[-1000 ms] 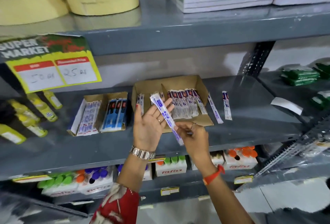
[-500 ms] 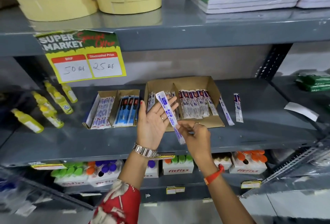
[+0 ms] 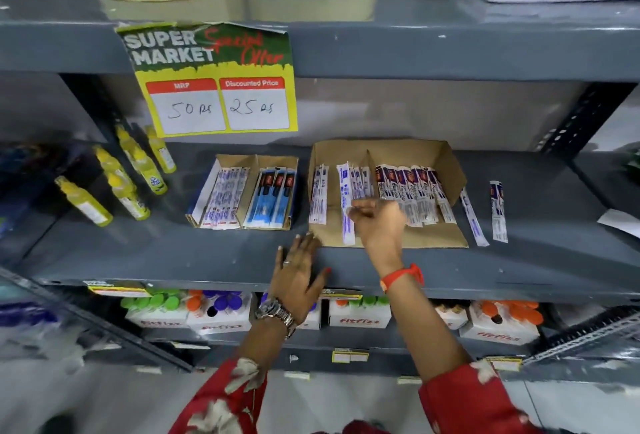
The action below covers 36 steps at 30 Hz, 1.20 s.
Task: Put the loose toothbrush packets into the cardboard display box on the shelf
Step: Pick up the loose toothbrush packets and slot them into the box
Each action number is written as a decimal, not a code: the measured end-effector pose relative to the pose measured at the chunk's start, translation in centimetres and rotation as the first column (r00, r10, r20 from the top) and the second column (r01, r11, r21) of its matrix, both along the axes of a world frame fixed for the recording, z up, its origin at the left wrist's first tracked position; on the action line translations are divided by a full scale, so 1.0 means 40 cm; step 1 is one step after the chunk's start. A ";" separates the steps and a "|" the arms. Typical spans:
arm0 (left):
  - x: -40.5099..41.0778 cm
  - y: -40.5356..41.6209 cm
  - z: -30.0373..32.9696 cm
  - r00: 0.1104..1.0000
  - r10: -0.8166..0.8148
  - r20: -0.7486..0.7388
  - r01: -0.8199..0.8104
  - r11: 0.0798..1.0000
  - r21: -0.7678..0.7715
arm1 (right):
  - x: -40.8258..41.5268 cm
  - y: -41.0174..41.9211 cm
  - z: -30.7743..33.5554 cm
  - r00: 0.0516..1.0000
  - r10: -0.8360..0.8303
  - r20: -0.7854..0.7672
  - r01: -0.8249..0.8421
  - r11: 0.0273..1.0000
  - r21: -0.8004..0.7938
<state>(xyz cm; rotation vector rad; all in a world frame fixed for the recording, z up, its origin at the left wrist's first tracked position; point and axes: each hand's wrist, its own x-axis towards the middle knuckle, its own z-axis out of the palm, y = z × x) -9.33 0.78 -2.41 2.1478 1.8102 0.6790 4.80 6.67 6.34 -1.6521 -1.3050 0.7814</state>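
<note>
A: Where are the packets now?
B: In the open brown cardboard display box (image 3: 388, 153) on the grey metal shelf (image 3: 207, 253); a row of white-and-purple toothbrush packets (image 3: 412, 191) fills its right compartment, a few more (image 3: 318, 196) lie at the far left of the left compartment; two loose white packets (image 3: 498, 212) lie on the shelf just right of the box.

A: And the hands?
B: The right hand (image 3: 379, 220) is over the box floor, fingers curled in against the lower part of one long white-and-blue packet (image 3: 346, 205) that lies lengthwise in the left compartment; whether they pinch it or only touch it, I cannot tell; the left hand (image 3: 298, 276) lies flat on the shelf edge, fingers spread and holding nothing, fingertips at the box's front left corner.

A: Anything alongside?
B: A smaller cardboard box of blue and white packets (image 3: 249, 191) to the left; yellow bottles (image 3: 135, 177) beyond it; a yellow-and-green price sign (image 3: 211, 77) hangs above.
</note>
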 end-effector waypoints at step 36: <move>0.026 -0.005 -0.040 0.972 0.099 -0.213 -0.092 0.995 0.043 | 0.463 0.038 -0.062 0.791 -0.505 0.345 0.533 0.846 0.017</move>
